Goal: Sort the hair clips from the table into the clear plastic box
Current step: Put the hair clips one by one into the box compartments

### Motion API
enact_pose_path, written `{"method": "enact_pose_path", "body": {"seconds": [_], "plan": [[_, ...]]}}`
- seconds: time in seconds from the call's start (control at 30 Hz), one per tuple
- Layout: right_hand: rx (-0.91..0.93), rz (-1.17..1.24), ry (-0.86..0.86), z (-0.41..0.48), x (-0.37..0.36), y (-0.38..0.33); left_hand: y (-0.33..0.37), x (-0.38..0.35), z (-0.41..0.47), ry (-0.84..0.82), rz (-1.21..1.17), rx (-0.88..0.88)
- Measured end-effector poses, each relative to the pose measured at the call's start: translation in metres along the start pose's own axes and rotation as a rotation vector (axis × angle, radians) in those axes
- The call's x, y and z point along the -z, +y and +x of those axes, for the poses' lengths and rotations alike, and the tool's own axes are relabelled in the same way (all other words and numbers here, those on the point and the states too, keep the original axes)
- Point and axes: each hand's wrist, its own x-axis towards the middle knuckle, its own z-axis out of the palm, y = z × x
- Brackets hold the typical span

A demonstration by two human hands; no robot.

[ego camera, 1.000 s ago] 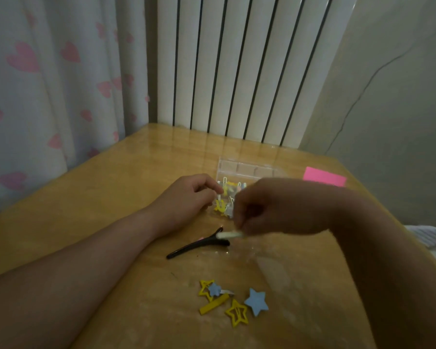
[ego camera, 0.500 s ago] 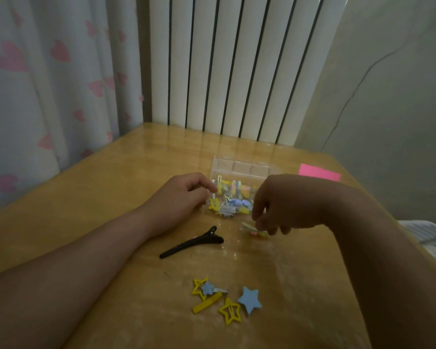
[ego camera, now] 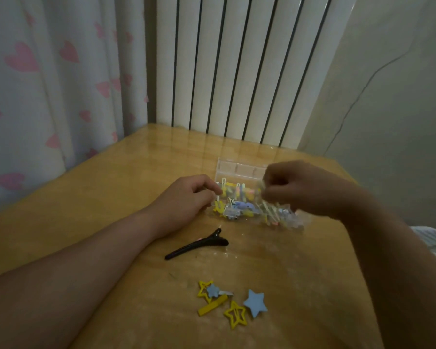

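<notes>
Surface [ego camera: 91,215]: a wooden top, seen from above and behind the hands.
Clear plastic box [ego camera: 239,170]: lies open near the far middle of the surface, its lid raised at the back; many small coloured clips are heaped inside.
Left hand [ego camera: 186,200]: rests on the surface at the box's left edge, fingers curled, fingertips touching or just beside the box wall; whether it grips anything I cannot tell.
Right hand [ego camera: 300,187]: held over the right part of the box, fingers bunched together; it is blurred, so whether a clip is pinched in it I cannot tell.
Black clip [ego camera: 198,244]: long and thin, lies on the surface in front of the box, apart from both hands.
Star clips [ego camera: 233,304]: a small cluster nearer the camera, yellow outline stars, two blue stars and a yellow bar, touching or overlapping one another.
</notes>
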Motion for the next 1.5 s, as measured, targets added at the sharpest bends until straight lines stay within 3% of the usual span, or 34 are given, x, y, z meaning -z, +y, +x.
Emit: {"method": "enact_pose_path", "body": {"seconds": [0.1,0.17,0.73,0.97,1.13,1.37,1.5], "plan": [[-0.089,0.244,0.263,0.002,0.006,0.024,0.001,0.000,-0.001,-0.003,0.013,-0.001],[-0.175,0.286,0.313,0.005,-0.002,0.037,0.001,0.000,-0.001,-0.006,0.027,0.000],[-0.296,0.028,0.297,0.030,-0.058,0.023,0.000,0.000,-0.002,-0.004,0.036,-0.005],[-0.161,-0.002,0.327,0.030,-0.053,0.014,0.002,0.001,-0.003,-0.021,0.025,0.003],[0.000,0.005,0.214,0.024,-0.050,-0.006,0.003,0.001,-0.003,-0.019,0.017,0.001],[0.177,-0.105,-0.448,0.002,-0.046,-0.051,0.003,0.001,-0.002,-0.010,0.022,-0.005],[0.205,-0.177,-0.586,-0.004,-0.057,-0.069,0.002,0.001,-0.002,-0.004,0.015,0.000]]}}
